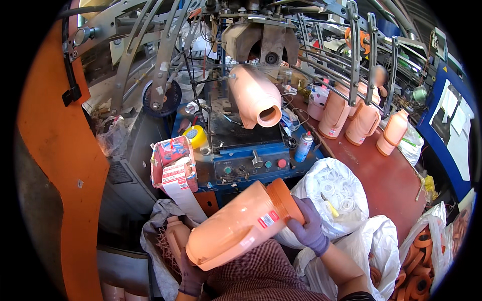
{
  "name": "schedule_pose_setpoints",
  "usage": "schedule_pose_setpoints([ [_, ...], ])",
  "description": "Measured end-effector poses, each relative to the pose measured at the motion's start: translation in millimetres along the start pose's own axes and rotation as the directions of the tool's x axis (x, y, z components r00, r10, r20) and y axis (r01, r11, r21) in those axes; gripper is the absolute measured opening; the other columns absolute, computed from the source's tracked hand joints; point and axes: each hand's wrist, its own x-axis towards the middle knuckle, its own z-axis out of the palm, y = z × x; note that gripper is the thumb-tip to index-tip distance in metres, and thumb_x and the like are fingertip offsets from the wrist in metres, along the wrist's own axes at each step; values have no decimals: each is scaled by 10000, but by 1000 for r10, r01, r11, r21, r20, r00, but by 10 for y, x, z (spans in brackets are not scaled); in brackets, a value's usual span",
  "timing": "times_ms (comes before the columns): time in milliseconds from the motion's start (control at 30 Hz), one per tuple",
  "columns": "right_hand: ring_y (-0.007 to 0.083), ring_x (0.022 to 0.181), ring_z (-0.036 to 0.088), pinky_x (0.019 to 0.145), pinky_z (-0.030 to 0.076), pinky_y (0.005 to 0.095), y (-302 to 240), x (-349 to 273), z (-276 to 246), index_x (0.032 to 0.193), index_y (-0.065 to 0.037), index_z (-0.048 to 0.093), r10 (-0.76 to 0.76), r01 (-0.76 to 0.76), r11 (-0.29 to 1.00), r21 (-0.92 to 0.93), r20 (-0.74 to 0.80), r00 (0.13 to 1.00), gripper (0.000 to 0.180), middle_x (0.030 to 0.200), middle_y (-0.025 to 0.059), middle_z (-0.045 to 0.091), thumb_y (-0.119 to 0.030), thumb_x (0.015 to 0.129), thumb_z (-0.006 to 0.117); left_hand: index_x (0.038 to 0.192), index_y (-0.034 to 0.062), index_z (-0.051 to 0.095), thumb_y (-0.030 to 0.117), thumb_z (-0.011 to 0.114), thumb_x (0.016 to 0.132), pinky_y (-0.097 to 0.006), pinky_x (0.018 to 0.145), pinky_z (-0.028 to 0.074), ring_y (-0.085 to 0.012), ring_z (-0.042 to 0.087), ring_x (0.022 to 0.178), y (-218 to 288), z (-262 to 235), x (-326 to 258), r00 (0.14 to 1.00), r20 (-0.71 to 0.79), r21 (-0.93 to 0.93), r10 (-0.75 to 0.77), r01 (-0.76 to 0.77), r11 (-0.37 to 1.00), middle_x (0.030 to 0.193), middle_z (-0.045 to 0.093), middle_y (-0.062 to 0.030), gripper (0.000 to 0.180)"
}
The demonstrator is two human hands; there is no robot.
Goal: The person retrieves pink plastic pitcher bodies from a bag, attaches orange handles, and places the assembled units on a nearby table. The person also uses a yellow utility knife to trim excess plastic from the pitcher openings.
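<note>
A large peach-coloured plastic jug [233, 220] lies tilted across my lap, its handle side toward me and a label sticker near its mouth. My gloved left hand [193, 276] is closed round its lower left end. An orange screw lid [287, 200] sits over the mouth at the upper right, with thread-like ridges beside it. My gloved right hand [310, 228] grips this lid from the right, the fingertips partly hidden. Beyond, a similar jug without a lid [255, 95] is held sideways in the machine [261, 42], its open mouth facing me.
Several finished-looking jugs [334, 115] stand on the red-brown table [371, 185] at right. A white bag of clear plastic rings [329, 195], bags of orange lids [419, 256], a spray can [304, 146] and a pink basket with a label roll [173, 165] surround me. A person [380, 80] is far right.
</note>
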Motion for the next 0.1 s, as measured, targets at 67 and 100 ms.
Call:
schedule_pose_setpoints([
  [67, 316, 869, 605, 799, 493, 380, 8, -65, 43, 1321, 56, 562, -13, 13, 1000, 0, -54, 998, 590, 984, 187, 588, -167, 798, 721, 1462, 119, 452, 590, 379, 977, -500, 1121, 402, -324, 518, 1318, 9, -52, 44, 1000, 18, 70, -10, 9, 997, 1453, 523, -130, 680],
  [100, 308, 868, 609, 800, 496, 391, 21, -31, 40, 1327, 54, 560, 2, -4, 1000, -29, -64, 998, 617, 997, 194, 597, -170, 779, 735, 1462, 119, 452, 590, 379, 977, -500, 1121, 402, -324, 518, 1318, 5, -73, 40, 1000, 23, 75, -14, 12, 997, 1453, 523, -130, 680],
])
